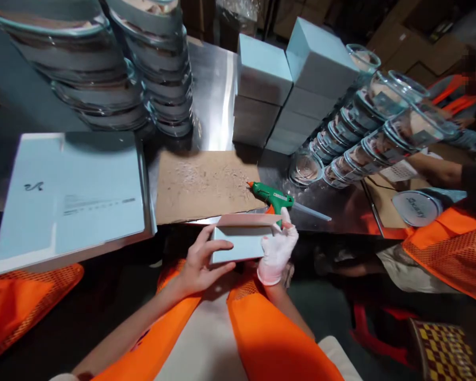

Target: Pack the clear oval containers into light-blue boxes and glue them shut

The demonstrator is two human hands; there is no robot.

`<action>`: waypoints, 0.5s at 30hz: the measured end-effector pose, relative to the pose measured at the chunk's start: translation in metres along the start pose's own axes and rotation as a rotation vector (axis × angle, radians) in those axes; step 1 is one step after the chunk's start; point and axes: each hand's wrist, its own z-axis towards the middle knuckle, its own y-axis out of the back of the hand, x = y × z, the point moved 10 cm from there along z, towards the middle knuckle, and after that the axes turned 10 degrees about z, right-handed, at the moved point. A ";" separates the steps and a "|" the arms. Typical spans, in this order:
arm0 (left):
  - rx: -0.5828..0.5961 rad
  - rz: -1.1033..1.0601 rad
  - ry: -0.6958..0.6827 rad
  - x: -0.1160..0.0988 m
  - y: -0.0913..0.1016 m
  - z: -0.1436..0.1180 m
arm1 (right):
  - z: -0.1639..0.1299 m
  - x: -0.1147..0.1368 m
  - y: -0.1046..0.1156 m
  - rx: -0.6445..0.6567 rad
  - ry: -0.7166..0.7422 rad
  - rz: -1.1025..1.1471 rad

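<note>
- The green glue gun's (273,194) handle is partly hidden behind the gloved right hand (277,248) and the raised flap of the small box (241,246).
- The box's underside cannot be seen, and the glove covers its right end.
- Tall stacks of clear tubs (167,69) are cut off by the frame at upper left; their contents are hard to make out. At the right edge, a co-worker's forearm (440,169) runs into shadow.
- The box is at lower centre, between the two hands and touching both. The left hand (202,262) is clasped about its left end, fingers parted along the top corner, front and bottom edge. The right hand is closed on the opposite end, one finger raised by the flap.
- The box is just below the near edge of the metal table (211,100) in the frame, its flap close under the cardboard sheet (210,185).
- Right of centre, the glue gun's nozzle reaches over the sheet's right edge.
- A pile of flat pale-blue panels (79,185) flanks the sheet on the left; stacked white boxes (264,74) stand behind it. Bare metal shows between those boxes and the tubs.
</note>
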 end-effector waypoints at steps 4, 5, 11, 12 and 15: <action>-0.041 0.093 0.128 0.025 0.030 -0.004 | 0.042 -0.009 0.032 0.044 -0.133 -0.334; -0.084 0.101 0.187 0.034 0.038 -0.006 | 0.056 -0.013 0.045 0.035 -0.183 -0.511; -0.143 0.178 0.317 0.057 0.041 -0.007 | 0.098 -0.067 0.070 0.193 -0.769 -0.727; -0.135 0.170 0.315 0.058 0.037 -0.006 | 0.099 -0.071 0.065 0.206 -0.802 -0.654; -0.166 0.133 0.305 0.059 0.033 -0.002 | 0.095 -0.075 0.053 0.217 -0.845 -0.458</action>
